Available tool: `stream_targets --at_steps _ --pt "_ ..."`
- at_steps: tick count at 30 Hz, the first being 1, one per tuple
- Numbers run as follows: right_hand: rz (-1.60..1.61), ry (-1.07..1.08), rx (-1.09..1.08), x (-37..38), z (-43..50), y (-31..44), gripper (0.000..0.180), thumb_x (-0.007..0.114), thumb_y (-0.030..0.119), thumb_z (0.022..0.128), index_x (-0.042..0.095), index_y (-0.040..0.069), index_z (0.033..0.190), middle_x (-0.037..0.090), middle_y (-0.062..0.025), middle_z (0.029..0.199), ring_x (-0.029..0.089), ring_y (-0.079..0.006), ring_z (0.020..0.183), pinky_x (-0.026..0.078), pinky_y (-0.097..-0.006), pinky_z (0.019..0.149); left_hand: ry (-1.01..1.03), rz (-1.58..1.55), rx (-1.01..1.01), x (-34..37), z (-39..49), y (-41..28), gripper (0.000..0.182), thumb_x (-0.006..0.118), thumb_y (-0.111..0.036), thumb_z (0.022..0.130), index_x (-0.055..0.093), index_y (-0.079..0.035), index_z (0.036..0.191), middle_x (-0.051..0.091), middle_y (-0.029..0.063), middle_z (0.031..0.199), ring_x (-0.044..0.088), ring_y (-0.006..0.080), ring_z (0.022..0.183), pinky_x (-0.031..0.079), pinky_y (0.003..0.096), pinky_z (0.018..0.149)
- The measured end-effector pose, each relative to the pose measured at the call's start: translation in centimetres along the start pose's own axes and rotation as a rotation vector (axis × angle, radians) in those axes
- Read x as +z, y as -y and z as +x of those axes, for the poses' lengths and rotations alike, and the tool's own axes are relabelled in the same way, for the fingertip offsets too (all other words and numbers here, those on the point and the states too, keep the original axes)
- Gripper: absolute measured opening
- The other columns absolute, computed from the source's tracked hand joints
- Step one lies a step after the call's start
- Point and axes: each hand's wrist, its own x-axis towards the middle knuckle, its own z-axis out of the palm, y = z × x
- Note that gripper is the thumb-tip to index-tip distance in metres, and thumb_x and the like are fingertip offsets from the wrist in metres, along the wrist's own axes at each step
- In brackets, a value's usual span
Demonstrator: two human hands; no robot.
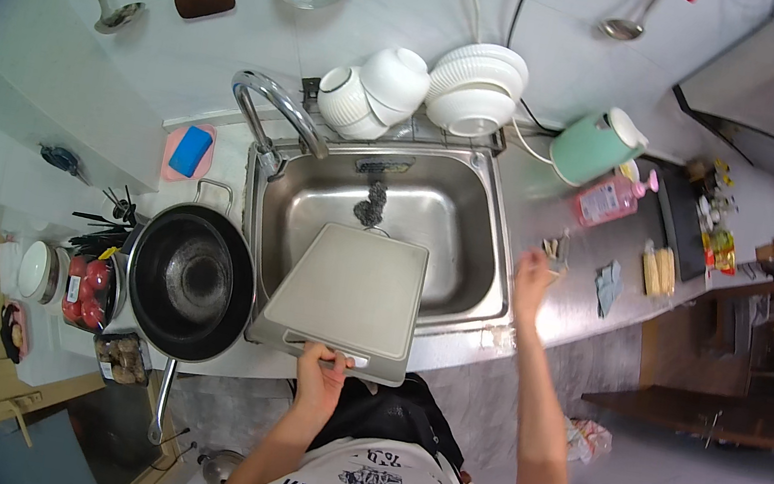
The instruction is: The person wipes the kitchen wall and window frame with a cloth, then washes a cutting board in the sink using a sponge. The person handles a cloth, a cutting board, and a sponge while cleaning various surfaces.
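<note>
My left hand [322, 376] grips the handle slot at the near edge of a grey cutting board [356, 290]. The board lies slanted over the front part of a stainless steel sink [494, 282]. Past its far edge, a dark scouring pad [371, 204] rests in the basin. To the right of the sink, my right hand [534, 273] is over the steel counter, slightly blurred, beside a small item [554, 249] that I cannot make out. Whether the fingers touch or hold it is not plain.
A black frying pan [191, 279] stands left of the sink, its handle over the counter edge. A chrome faucet [278, 111] arches over the basin. White bowls [373, 91] and plates [476, 89] stand behind. Further right are a green kettle [595, 147], a pink pump bottle [608, 199] and a cloth [608, 287].
</note>
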Motion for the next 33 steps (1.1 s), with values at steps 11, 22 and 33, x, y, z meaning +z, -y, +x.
stream_targets --at_steps 11,22,33 --pt "1.108 0.953 1.081 34.2 -5.5 24.2 0.087 0.056 0.064 0.09 0.029 0.002 0.146 0.038 -0.0264 0.143 0.038 -0.0333 0.136 0.035 -0.0393 0.113 -0.156 -0.199 0.228 0.5 8.1 5.5 0.025 0.049 0.006 0.072 0.044 -0.007 0.093 0.051 0.0083 0.077 0.05 0.0224 0.06 0.051 0.043 0.076" --pt "1.271 0.875 0.953 36.8 -6.8 22.4 0.05 0.05 0.05 0.093 0.046 0.006 0.117 0.052 -0.013 0.122 0.049 -0.0251 0.119 0.037 -0.035 0.111 -0.214 -0.245 0.164 1.7 13.5 5.1 0.036 0.047 0.007 0.076 0.046 -0.005 0.111 0.056 0.0084 0.082 0.055 0.0221 0.06 0.053 0.0354 0.068" --pt "1.278 0.994 1.025 33.1 -5.3 17.9 0.052 0.049 0.036 0.103 0.048 -0.006 0.134 0.055 -0.018 0.129 0.057 -0.0279 0.12 0.044 -0.0386 0.11 -0.216 -0.131 0.186 1.8 13.4 3.8 0.021 0.049 0.004 0.08 0.045 -0.005 0.099 0.052 0.0075 0.079 0.053 0.0211 0.058 0.051 0.0374 0.065"
